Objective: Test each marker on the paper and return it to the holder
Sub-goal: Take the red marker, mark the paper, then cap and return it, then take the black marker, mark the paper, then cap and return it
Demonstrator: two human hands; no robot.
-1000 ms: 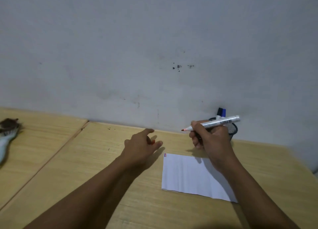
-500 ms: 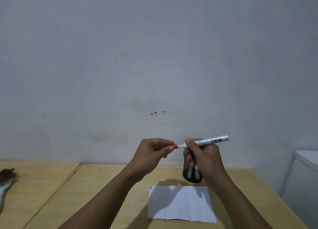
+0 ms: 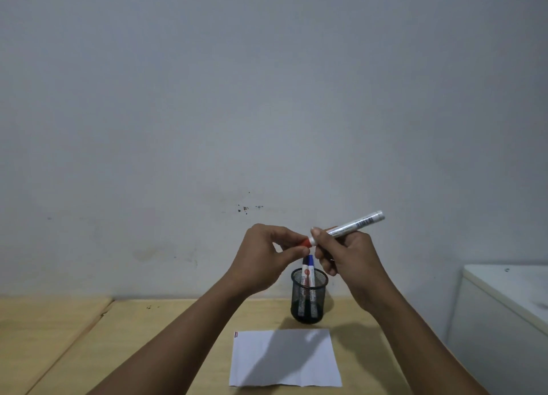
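Observation:
My right hand (image 3: 345, 256) grips a white marker (image 3: 354, 225) by its barrel, held up in front of the wall, its back end pointing up and right. My left hand (image 3: 267, 256) pinches the red cap (image 3: 305, 242) at the marker's front end. Below the hands stands a black mesh holder (image 3: 309, 301) on the wooden table (image 3: 166, 329), with two markers (image 3: 308, 268) upright in it, one blue-capped. A white sheet of paper (image 3: 284, 359) lies in front of the holder, with small red and dark marks at its top left corner (image 3: 236, 334).
A grey wall rises right behind the table. A white cabinet or appliance (image 3: 504, 314) stands at the right, beside the table's edge. A seam (image 3: 89, 326) runs through the table top on the left.
The view has tilted upward. Both hands rose from the table and came together; the left hand brought the red cap to the marker's tip, and now the cap covers the tip.

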